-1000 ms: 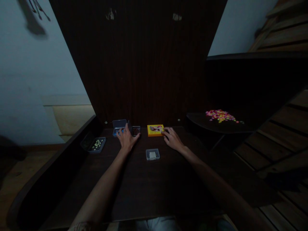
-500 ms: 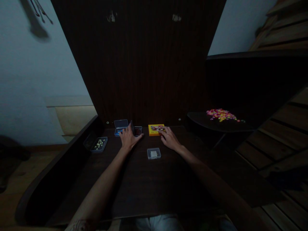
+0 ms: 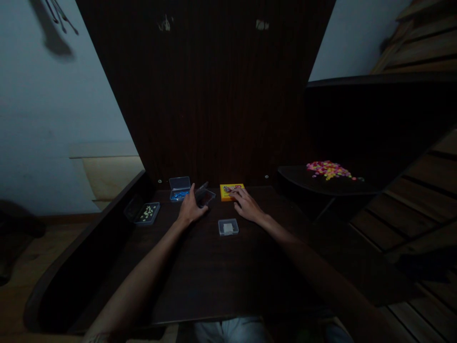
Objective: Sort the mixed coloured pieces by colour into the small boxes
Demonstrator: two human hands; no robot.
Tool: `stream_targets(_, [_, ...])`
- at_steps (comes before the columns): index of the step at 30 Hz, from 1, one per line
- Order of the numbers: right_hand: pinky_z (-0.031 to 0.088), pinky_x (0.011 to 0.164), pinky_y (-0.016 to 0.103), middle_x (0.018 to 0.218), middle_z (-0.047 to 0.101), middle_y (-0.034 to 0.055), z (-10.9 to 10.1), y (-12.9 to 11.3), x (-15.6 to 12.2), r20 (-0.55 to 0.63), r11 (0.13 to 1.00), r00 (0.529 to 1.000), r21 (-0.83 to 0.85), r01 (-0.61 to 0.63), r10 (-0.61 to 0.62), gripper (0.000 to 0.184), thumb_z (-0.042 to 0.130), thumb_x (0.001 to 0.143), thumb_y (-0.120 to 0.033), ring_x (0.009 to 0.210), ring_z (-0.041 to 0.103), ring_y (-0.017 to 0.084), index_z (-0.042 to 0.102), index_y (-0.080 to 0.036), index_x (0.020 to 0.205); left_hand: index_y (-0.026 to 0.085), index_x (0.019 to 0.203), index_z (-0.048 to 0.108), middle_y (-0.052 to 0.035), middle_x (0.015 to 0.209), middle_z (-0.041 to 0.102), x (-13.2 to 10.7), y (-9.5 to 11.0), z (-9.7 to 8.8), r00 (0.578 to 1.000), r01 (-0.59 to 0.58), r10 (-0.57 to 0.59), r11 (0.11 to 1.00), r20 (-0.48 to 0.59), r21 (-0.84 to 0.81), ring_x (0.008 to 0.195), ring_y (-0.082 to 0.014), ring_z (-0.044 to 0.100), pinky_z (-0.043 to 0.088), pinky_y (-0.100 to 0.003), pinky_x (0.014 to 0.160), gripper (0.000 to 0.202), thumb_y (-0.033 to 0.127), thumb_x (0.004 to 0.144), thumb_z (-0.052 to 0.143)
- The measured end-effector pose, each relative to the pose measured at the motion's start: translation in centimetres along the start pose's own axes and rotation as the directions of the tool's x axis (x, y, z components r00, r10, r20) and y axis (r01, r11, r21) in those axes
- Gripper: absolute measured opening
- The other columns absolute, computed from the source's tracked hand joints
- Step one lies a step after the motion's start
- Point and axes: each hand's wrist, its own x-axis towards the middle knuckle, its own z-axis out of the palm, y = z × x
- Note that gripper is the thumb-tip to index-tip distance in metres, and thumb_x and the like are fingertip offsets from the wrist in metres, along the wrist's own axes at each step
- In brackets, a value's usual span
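My left hand point(image 3: 190, 208) grips a small clear plastic box point(image 3: 209, 197) at its left side, thumb in front and fingers behind. The box sits askew with its hinged lid raised; its contents are hard to see. Just left of it, an open clear box point(image 3: 179, 195) holds blue pieces, with its lid standing up. My right hand point(image 3: 248, 206) lies with fingers stretched over a yellow box point(image 3: 225, 195) with a printed top, touching it. Nearer to me, between the hands, lies a closed clear box point(image 3: 228, 227) with something white inside.
Another open clear box point(image 3: 148, 214) with pale yellowish pieces stands by the left side panel point(image 3: 89, 257). A heap of pink, red and yellow pieces point(image 3: 328, 170) lies on a rounded shelf point(image 3: 296, 178) at the right. A tall dark panel point(image 3: 214, 95) rises behind the desk.
The clear box at my left hand has turned and tilted, its raised lid now leaning right. My left hand has come slightly nearer. My right hand has shifted a little left on the yellow box.
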Motion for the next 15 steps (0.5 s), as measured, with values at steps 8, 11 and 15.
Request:
stream_targets(8, [0.04,0.109,0.048,0.133,0.055,0.0149,0.9,-2.2,2.0,0.038,0.998,0.998,0.024,0.056,-0.057,0.046,0.058,0.091,-0.023,0.126,0.049,0.027,0.052,-0.016,0.136,0.014,0.133,0.056,-0.0115,0.134,0.061,-0.3,-1.4,-1.0,0.943,-0.256,0.284,0.952,0.172,-0.168,0.123,-0.0274,0.059,0.043,-0.045,0.11,0.065,0.025,0.07,0.059])
stream_targets(11, [0.034,0.113,0.053,0.144,0.05,0.0146,1.7,-2.2,2.6,0.113,0.995,0.989,0.014,0.098,-0.099,0.055,0.061,0.093,-0.032,0.134,0.044,0.028,0.046,-0.019,0.144,0.015,0.131,0.059,-0.0094,0.136,0.06,-0.3,-1.8,-0.8,0.909,-0.34,0.372,0.923,0.186,-0.182,0.127,-0.0261,0.056,0.041,-0.045,0.112,0.059,0.023,0.072,0.056])
stream_targets(15, [0.033,0.114,0.053,0.146,0.049,0.0139,2.6,-1.6,3.0,0.22,0.991,0.966,0.011,0.137,-0.136,0.055,0.067,0.09,-0.035,0.139,0.04,0.029,0.051,-0.022,0.141,0.018,0.131,0.06,-0.008,0.138,0.059,-0.5,-2.3,-0.5,0.871,-0.411,0.441,0.896,0.216,-0.169,0.134,-0.0258,0.049,0.039,-0.047,0.114,0.052,0.028,0.081,0.055])
